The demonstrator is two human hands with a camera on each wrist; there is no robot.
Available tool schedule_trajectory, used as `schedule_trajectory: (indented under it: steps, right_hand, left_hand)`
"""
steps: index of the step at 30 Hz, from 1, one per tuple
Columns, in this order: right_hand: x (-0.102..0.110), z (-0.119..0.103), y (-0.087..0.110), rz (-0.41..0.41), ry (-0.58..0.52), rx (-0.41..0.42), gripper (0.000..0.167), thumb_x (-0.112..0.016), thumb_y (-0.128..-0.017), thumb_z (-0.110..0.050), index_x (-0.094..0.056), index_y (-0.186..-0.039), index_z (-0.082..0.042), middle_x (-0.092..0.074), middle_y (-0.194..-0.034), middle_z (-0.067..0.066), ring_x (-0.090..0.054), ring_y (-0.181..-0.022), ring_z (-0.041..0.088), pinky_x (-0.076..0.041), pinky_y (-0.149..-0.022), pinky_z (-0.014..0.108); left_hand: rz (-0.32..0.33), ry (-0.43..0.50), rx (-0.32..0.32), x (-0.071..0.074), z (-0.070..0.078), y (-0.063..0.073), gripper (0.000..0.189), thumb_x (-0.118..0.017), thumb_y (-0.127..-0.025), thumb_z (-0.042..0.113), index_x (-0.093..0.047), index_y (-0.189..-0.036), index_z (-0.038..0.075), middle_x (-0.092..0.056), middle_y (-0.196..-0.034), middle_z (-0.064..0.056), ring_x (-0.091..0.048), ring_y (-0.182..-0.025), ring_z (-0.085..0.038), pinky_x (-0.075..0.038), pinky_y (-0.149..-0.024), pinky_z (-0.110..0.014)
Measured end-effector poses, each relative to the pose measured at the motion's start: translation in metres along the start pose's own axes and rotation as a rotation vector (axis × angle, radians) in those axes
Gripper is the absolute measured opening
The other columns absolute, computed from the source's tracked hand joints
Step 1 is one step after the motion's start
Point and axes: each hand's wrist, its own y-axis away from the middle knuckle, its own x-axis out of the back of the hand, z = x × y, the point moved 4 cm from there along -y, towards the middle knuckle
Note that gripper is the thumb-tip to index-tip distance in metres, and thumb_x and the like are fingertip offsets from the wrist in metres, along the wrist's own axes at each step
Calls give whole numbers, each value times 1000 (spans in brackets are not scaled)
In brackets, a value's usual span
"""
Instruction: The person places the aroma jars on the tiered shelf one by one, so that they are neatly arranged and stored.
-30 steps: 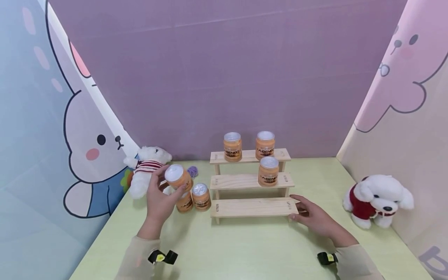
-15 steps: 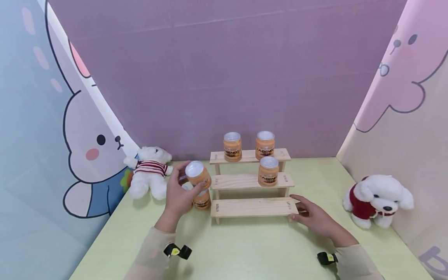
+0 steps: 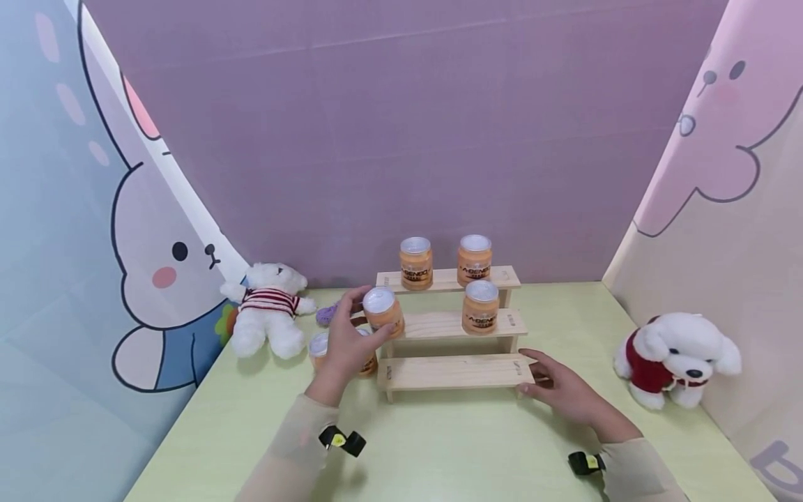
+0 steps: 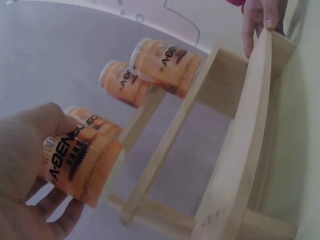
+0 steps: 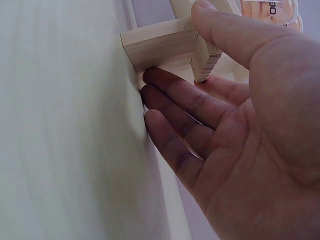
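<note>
My left hand (image 3: 345,345) grips an orange can (image 3: 385,314) with a silvery lid, thumb in front and fingers behind. The can overlaps the left end of the middle step of a three-step wooden display shelf (image 3: 454,371); in the left wrist view the held can (image 4: 82,165) is tilted beside the steps. My right hand (image 3: 561,390) holds the right end of the bottom step. In the right wrist view its thumb lies on the wood (image 5: 160,37) and the other fingers reach beneath and behind. Two like cans, one at left (image 3: 417,268) and one at right (image 3: 475,263), stand on the top step.
Another can (image 3: 481,310) stands at the right of the middle step. Two more cans, one left (image 3: 318,346) and one partly hidden (image 3: 370,364), stand on the table behind my left hand. A striped-shirt plush (image 3: 270,310), purple yarn ball (image 3: 326,315) and plush dog (image 3: 677,359) sit around.
My left hand has carried the can rightward from above the table cans to the shelf's left end. My right hand has stayed at the shelf's right end.
</note>
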Motion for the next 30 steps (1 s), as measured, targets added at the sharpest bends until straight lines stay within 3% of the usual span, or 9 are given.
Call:
schedule_trajectory:
  steps: [4, 8, 20, 30]
  right_hand:
    - [0, 1, 0, 1, 2, 2, 77, -76, -98, -32, -37, -160, -10, -70, -124, 8, -67, -113, 22, -55, -96, 41]
    - [0, 0, 1, -1, -5, 10, 77, -76, -98, -31, -37, -160, -9, -70, -125, 8, -67, -113, 23, -56, -95, 38]
    - [0, -1, 1, 1, -8, 8, 76, -75, -99, -31, -36, -161, -11, -69, -125, 8, -66, -113, 23, -55, -95, 41]
    - [0, 1, 0, 3, 3, -18, 75, -75, -99, -33, -37, -161, -14, -70, -126, 8, -66, -115, 25, -53, -99, 49]
  left_hand:
    - [-31, 7, 6, -11, -12, -5, 78, -93, -78, 4, -53, -145, 4, -60, -133, -12, -56, -115, -33, -52, -94, -57]
    - [-73, 17, 22, -21, -14, -6, 77, -92, -80, 9, -52, -146, 8, -59, -133, -6, -55, -115, -27, -53, -95, -52]
    - [-112, 14, 42, -50, -13, -11, 75, -89, -80, 3, -51, -144, 12, -59, -128, -5, -57, -112, -23, -58, -90, -40]
    - [-90, 38, 72, -63, -17, -14, 76, -91, -80, 6, -52, -144, 13, -60, -128, -5, -59, -111, -26, -57, -91, -49]
